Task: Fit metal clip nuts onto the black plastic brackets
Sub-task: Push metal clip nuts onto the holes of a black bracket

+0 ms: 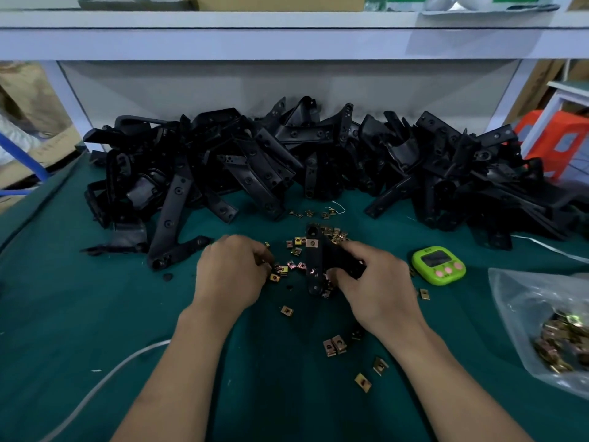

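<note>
My right hand point(373, 282) grips a black plastic bracket point(315, 263) that stands almost upright over the green mat. One brass-coloured clip nut point(311, 243) sits on the bracket's upper part. My left hand point(232, 269) has its fingers curled down among the loose clip nuts point(291, 266) just left of the bracket; its fingertips pinch at one of them, partly hidden. More loose clip nuts point(334, 345) lie scattered nearer to me.
A long heap of black brackets point(287, 161) fills the back of the table. A green timer point(438, 264) lies right of my hand. A clear bag of clip nuts point(554, 333) sits at the right edge. A white cable point(105, 378) crosses the left front.
</note>
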Available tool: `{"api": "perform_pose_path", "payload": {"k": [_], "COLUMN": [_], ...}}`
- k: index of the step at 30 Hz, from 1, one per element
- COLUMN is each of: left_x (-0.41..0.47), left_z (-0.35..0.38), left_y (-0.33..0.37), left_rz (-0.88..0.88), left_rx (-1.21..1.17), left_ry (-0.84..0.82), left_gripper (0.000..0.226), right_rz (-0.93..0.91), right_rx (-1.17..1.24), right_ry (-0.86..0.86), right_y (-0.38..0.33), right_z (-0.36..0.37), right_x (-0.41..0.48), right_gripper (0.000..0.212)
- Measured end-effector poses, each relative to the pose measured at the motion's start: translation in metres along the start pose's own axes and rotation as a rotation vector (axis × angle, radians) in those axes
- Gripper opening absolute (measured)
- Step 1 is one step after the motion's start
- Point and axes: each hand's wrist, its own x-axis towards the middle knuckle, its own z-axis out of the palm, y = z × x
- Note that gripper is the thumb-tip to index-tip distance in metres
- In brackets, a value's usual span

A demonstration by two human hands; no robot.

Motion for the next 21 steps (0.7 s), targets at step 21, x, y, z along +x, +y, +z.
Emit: {"api": "perform_pose_path", "payload": {"k": [21], "left_x": [-0.0026], "left_z": [-0.0033], "left_y": [0.0097], "left_rz": [0.042], "left_rx": [0.011], "left_ry": [-0.2], "left_gripper": [0.011], "right_rz": [-0.037], "right_rx": [0.035], "right_ry": [0.012], "right_y": [-0.0012], "right_z": [-0.0031], "right_x": [0.0016], "right_gripper": [0.036]}}
